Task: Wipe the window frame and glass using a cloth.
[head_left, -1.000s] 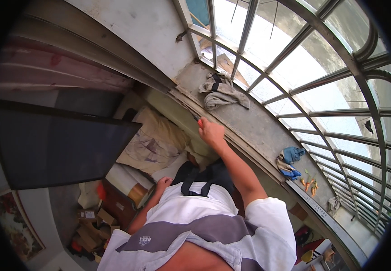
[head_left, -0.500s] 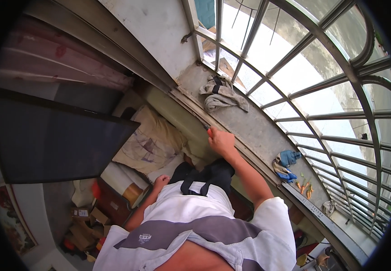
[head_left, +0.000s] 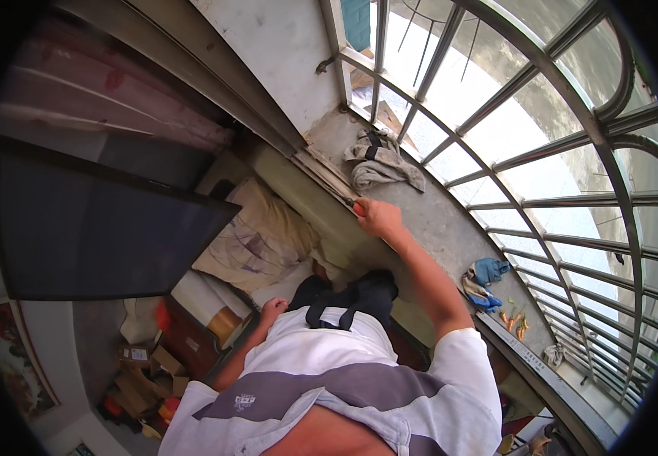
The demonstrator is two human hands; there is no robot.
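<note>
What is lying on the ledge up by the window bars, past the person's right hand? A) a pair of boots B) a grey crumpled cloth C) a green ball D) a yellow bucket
B: a grey crumpled cloth lies on the concrete ledge beside the metal window bars, just beyond the right hand, which is closed on something small and red at the ledge's edge.

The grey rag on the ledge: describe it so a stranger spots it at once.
Start at the curved window grille, then drop to the concrete ledge below it. The crumpled grey rag lies near the white wall, beyond the right hand; the other cloth is blue.
</note>
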